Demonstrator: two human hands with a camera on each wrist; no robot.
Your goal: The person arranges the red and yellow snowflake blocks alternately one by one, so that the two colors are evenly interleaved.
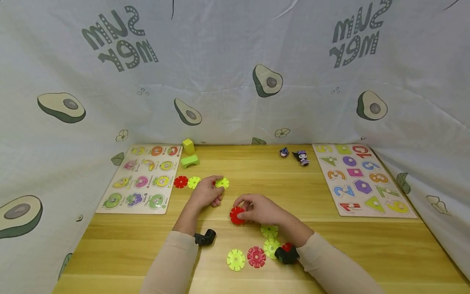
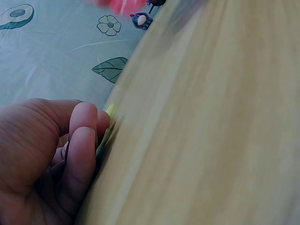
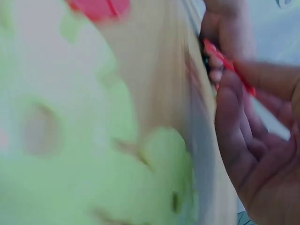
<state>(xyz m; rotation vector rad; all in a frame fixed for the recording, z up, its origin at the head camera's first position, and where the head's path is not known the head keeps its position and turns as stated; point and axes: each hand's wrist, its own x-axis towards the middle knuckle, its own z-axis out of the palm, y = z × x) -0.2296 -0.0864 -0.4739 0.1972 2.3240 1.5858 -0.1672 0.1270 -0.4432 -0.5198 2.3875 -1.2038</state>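
Pinching a red disc (image 1: 235, 216) now, the right hand (image 1: 260, 209) has it firmly between thumb and fingers, seemingly raised off the worktop (image 1: 367, 241), and the right wrist view shows it nearly edge-on. Over to the left hand (image 1: 205, 192): bent fingers right against the end yellow-green disc (image 1: 223, 183), touching it, though whether they grip it or merely steady it, I cannot tell. Left of those fingers sit an outer red disc (image 1: 181, 182) and an inner yellow-green disc (image 1: 194, 182), and a sliver of red peeks out beside the hand, mostly hidden. So the step in hand looks like row-building, colours apparently alternating, and red would fit nicely here! The next move, I'd judge, calls for the left fingers to clear the row's end, then the right fingers to reach farther out and leftward, lay the red piece flat just right of that yellow-green one, and let go without nudging its neighbour. And there's stock in reserve: nearer the body than the right fingers lie a pinkish-red disc (image 1: 256, 257) and a loose yellow-green disc (image 1: 236, 260), side by side.
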